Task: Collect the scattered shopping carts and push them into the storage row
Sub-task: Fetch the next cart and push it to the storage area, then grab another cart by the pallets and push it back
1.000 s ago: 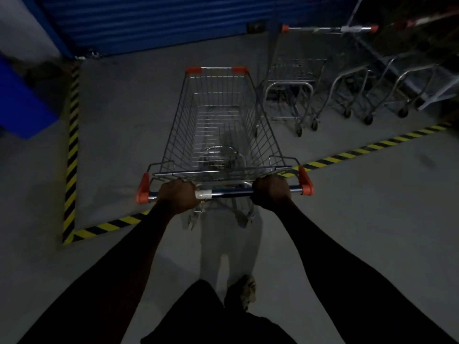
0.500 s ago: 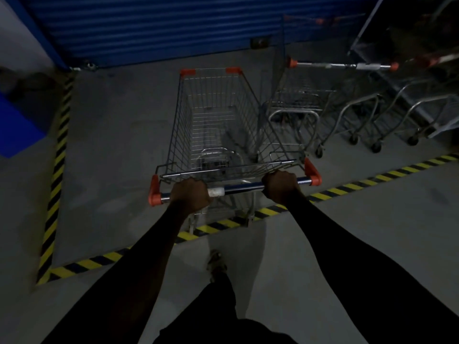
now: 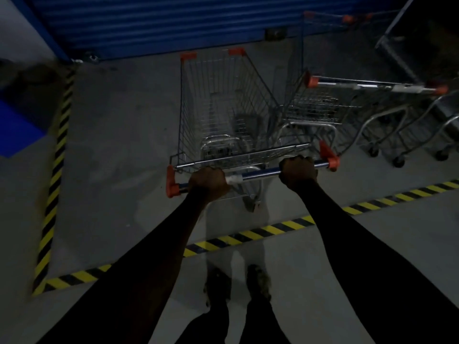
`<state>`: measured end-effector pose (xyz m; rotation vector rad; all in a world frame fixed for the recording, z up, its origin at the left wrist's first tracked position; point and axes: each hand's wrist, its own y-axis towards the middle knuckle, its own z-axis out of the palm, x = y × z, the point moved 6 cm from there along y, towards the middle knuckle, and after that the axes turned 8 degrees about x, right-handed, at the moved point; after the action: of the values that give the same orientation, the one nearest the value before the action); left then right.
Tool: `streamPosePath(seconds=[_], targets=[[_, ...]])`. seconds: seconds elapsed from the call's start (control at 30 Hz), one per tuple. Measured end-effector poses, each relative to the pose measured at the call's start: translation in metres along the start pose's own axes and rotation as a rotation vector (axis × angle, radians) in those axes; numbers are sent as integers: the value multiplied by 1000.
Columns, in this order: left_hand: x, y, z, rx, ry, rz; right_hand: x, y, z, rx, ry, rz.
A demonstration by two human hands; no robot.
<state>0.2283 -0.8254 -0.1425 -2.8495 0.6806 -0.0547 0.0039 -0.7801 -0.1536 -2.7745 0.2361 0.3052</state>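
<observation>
Head view: both hands are wrapped round the handle bar [image 3: 258, 173] of a wire shopping cart [image 3: 223, 108] in the middle of the frame. The left hand [image 3: 208, 181] grips close to the left orange end cap. The right hand [image 3: 298, 173] grips just inside the right cap. Both fists are tight on the bar and the arms reach forward.

The cart's long axis runs from the handle up the frame toward the blue shutter [image 3: 149, 23]. It is skewed a little, with the handle's right end higher in the picture than the left. The cart has crossed the yellow-and-black floor tape [image 3: 260, 230], and the person's shoes [image 3: 258, 281] are just short of it.

The storage row lies right of centre and toward the upper right, on the right hand's side. Its nearest parked cart [image 3: 315, 108] stands just beside the held basket, and its own handle [image 3: 372, 85] runs across the frame. The two baskets therefore point roughly the same way, side by side. Their wires overlap in the dim light (whether they touch, I cannot tell). More cart frames [image 3: 387, 130] trail off to the right edge.

My judgement is that the held cart is alongside the row, not behind it. Nesting it would mean drawing back and swinging the nose right, led by the right hand.
</observation>
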Motion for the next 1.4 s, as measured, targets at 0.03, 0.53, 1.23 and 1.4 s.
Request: streamPosePath(seconds=[0.03,0.53,1.23,1.4], targets=[[-3,11,0,76,-53,-13,-6,9,-2,-25,-3,0],[-9,44,-4,131,-125,-51,-32,56,-6,-75,123,-84],[39,-327,59,-143,-380,-885,238,-168,-38,-202,500,-1042],[40,-463,78,-191,-454,-1220,323,-264,-34,-169,391,-1341]])
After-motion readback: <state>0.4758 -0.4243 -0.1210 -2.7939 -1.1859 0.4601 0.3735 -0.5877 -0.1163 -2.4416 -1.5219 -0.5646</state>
